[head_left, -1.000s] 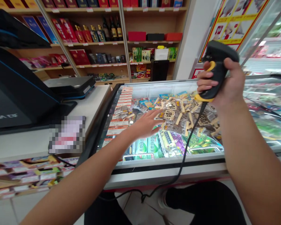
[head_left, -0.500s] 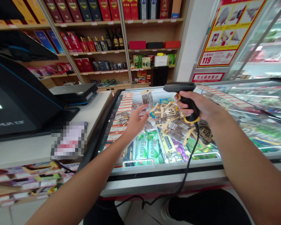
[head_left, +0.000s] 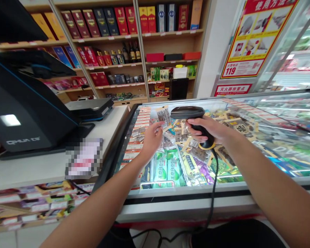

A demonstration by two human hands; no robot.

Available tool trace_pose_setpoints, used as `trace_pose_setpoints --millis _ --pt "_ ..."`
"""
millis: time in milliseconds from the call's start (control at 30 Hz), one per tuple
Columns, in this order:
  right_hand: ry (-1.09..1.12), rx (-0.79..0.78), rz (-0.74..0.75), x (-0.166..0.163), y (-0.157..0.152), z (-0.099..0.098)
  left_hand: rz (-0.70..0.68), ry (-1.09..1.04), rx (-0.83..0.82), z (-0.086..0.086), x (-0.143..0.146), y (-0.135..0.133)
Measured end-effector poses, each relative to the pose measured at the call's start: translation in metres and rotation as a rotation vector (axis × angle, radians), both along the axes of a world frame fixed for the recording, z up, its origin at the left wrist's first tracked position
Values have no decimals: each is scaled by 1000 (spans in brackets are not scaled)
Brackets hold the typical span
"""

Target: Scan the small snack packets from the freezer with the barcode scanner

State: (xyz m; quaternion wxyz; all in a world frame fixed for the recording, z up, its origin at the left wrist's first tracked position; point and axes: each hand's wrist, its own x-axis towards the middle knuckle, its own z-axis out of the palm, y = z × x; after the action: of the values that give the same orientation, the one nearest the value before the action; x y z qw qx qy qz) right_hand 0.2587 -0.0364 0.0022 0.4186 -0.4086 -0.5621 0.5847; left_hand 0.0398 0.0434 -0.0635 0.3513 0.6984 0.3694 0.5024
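Observation:
My left hand [head_left: 150,137] pinches a small snack packet [head_left: 163,115] and holds it upright above the glass-topped freezer [head_left: 186,193]. My right hand [head_left: 209,129] grips a black barcode scanner [head_left: 188,113] with a yellow ring at its handle base. The scanner's head points left at the packet, a few centimetres away. A black cable [head_left: 212,193] hangs from the handle down over the freezer's front edge. Several more small packets [head_left: 193,143] lie scattered on the glass lid under both hands.
A black checkout screen [head_left: 23,113] stands on the white counter [head_left: 41,165] at left, with a flat black device [head_left: 91,108] behind it. Shelves of boxed goods and bottles [head_left: 124,51] fill the back wall. A second freezer [head_left: 289,113] stretches to the right.
My left hand picked a packet off the glass lid and raised it. My right hand brought the scanner down from head height and aimed it at the packet.

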Motion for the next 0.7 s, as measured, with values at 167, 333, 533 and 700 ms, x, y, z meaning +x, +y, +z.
trace_pose_setpoints --millis 167,333,533,700 --pt "15 -17 0 1 1 -1 8 -6 -18 0 -1 3" --pt "36 -16 -8 1 1 0 4 26 1 -1 0 1" --pt "138 6 -74 4 1 4 260 355 298 16 -20 7" --pt "228 -29 -157 13 6 5 436 946 591 40 -56 21"
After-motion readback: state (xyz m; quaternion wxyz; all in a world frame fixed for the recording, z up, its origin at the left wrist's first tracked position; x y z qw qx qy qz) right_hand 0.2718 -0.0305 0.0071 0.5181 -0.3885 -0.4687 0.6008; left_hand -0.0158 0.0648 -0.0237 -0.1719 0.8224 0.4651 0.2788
